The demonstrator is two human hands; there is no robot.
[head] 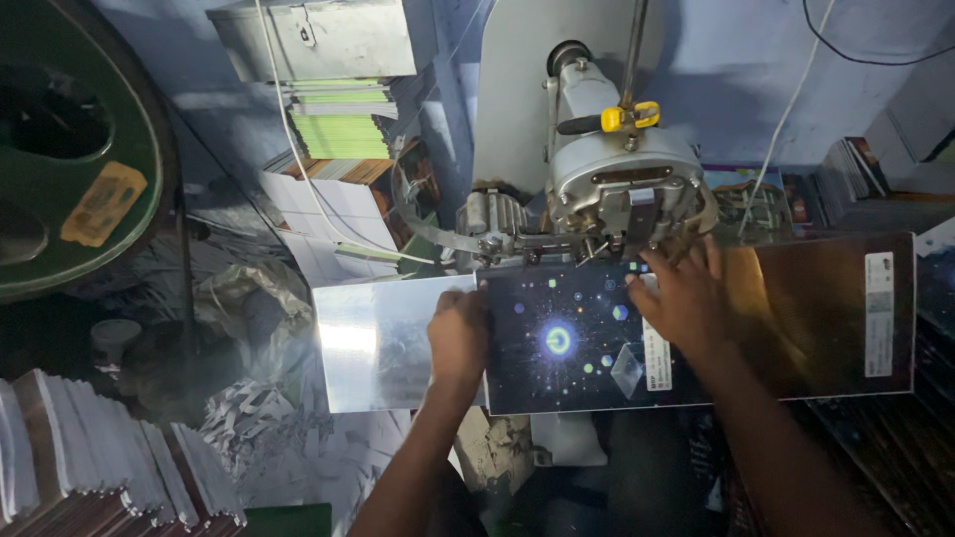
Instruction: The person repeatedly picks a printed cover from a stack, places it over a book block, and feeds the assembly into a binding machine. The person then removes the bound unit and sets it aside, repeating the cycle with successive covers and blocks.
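At centre frame, both hands, left hand [458, 333] and right hand [681, 298], press flat, ungripping fingers on the glossy cover [567, 338] beneath the stitching machine [617, 179], whose head could catch fingertips.

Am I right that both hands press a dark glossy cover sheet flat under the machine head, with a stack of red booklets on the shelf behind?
Not quite. In the head view the booklets are green, not red. Otherwise yes: the left hand and right hand press the dark cover sheet under the machine head.
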